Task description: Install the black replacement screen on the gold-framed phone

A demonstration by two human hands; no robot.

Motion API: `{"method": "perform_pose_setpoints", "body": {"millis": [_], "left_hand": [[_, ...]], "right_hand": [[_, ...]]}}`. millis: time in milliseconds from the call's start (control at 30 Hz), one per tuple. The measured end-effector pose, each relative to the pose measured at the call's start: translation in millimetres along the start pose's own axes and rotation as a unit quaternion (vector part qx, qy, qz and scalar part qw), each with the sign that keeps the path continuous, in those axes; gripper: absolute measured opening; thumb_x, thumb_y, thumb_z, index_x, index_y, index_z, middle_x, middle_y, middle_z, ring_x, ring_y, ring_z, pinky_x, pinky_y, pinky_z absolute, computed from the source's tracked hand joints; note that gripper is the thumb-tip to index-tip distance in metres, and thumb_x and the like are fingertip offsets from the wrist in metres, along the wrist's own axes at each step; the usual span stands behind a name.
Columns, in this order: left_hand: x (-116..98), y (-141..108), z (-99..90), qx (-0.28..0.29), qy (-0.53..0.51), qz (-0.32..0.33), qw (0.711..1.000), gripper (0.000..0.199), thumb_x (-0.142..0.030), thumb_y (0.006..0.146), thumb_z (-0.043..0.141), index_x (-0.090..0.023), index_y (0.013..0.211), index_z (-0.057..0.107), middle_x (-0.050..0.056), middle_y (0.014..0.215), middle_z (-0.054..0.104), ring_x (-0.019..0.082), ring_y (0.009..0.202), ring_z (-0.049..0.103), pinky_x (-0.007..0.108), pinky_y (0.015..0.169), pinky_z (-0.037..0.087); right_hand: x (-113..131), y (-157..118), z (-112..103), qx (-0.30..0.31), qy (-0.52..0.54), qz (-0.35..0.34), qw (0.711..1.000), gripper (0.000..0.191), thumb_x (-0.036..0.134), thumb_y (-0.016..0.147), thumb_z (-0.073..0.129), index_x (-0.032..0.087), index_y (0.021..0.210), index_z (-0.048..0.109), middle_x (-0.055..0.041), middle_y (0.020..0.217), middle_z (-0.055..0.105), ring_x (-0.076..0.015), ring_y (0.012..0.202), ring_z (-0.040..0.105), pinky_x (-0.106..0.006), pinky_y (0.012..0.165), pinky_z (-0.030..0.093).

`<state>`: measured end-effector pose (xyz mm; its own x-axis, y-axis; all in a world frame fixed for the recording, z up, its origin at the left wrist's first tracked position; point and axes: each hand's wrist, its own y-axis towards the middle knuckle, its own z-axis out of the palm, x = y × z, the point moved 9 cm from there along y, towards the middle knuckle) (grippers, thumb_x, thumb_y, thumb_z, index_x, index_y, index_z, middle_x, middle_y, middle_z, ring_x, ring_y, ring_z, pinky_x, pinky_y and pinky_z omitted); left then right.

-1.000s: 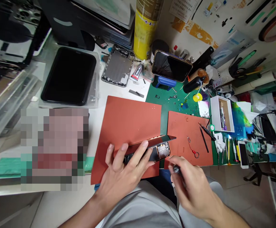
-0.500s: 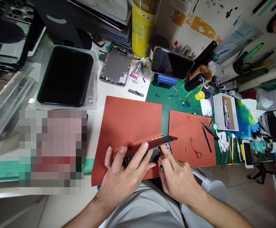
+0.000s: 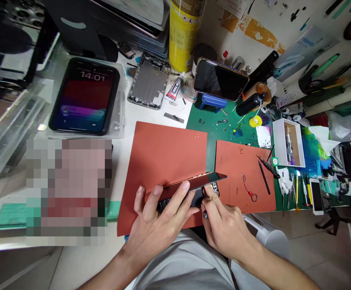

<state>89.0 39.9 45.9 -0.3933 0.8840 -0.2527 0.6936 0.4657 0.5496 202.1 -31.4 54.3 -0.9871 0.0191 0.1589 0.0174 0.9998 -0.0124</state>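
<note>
An opened phone stands over the red-brown mat [image 3: 166,149], its screen panel [image 3: 204,181] raised at a tilt above the body [image 3: 197,198]. My left hand [image 3: 160,219] steadies the phone, its fingers along the panel and its thumb lower, near the body. At the phone's right end my right hand [image 3: 224,221] is closed, fingertips against the exposed inside beside the small metal parts. A dark rounded end [image 3: 205,214] pokes out of the right fist; the rest of that slim tool is hidden by the fingers.
A lit phone [image 3: 86,96] lies on a clear case at left. A propped phone [image 3: 220,80], glue tube [image 3: 174,88] and yellow can [image 3: 184,36] stand behind. A second mat [image 3: 226,173] at right carries a red ring cord [image 3: 252,196] and pen-like tools, beside a white box [image 3: 288,143].
The phone at left has lit up and shows 14:01; its screen was dark before. The view has shifted very slightly. Both my hands keep almost the same pose on the opened phone.
</note>
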Motion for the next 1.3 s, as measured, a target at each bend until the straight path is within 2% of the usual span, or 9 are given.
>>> {"method": "perform_pose_setpoints", "body": {"millis": [233, 500, 967, 1300], "left_hand": [[-0.1, 1.4, -1.1, -0.005, 0.009, -0.001, 1.000, 0.037, -0.045, 0.099, 0.079, -0.026, 0.131, 0.080, -0.005, 0.188, 0.012, 0.035, 0.175, 0.000, 0.063, 0.143, 0.010], [0.0, 1.0, -0.9, -0.007, 0.017, 0.003, 1.000, 0.038, -0.048, 0.099, 0.079, -0.025, 0.130, 0.080, -0.005, 0.188, 0.013, 0.035, 0.175, 0.002, 0.063, 0.143, 0.011], [-0.6, -0.4, 0.2, -0.006, 0.020, 0.008, 1.000, 0.048, -0.052, 0.090, 0.088, -0.025, 0.129, 0.080, -0.004, 0.188, 0.013, 0.037, 0.175, 0.001, 0.064, 0.143, 0.009], [-0.1, -1.2, 0.1, -0.012, 0.013, 0.009, 1.000, 0.045, -0.050, 0.092, 0.086, -0.025, 0.129, 0.081, -0.003, 0.188, 0.014, 0.037, 0.175, 0.001, 0.064, 0.143, 0.010]], "right_hand": [[-3.0, -1.6, 2.4, 0.016, -0.004, 0.017, 1.000, 0.020, 0.012, 0.098, 0.047, 0.018, 0.109, 0.063, -0.0278, 0.153, 0.067, -0.0143, 0.053, 0.065, -0.029, 0.047, 0.045], [-0.6, -0.6, -0.7, 0.008, -0.019, 0.007, 1.000, 0.025, 0.007, 0.094, 0.046, 0.017, 0.109, 0.063, -0.0264, 0.154, 0.066, -0.0168, 0.056, 0.068, -0.032, 0.046, 0.047], [-1.6, -0.5, -0.2, 0.014, -0.008, 0.019, 1.000, 0.024, 0.007, 0.096, 0.045, 0.018, 0.108, 0.063, -0.0268, 0.155, 0.066, -0.0143, 0.045, 0.059, -0.033, 0.043, 0.043], [-1.9, -1.4, 0.2, 0.017, -0.013, 0.019, 1.000, 0.024, 0.007, 0.096, 0.045, 0.017, 0.108, 0.063, -0.0270, 0.152, 0.068, -0.0133, 0.046, 0.059, -0.032, 0.044, 0.040]]}}
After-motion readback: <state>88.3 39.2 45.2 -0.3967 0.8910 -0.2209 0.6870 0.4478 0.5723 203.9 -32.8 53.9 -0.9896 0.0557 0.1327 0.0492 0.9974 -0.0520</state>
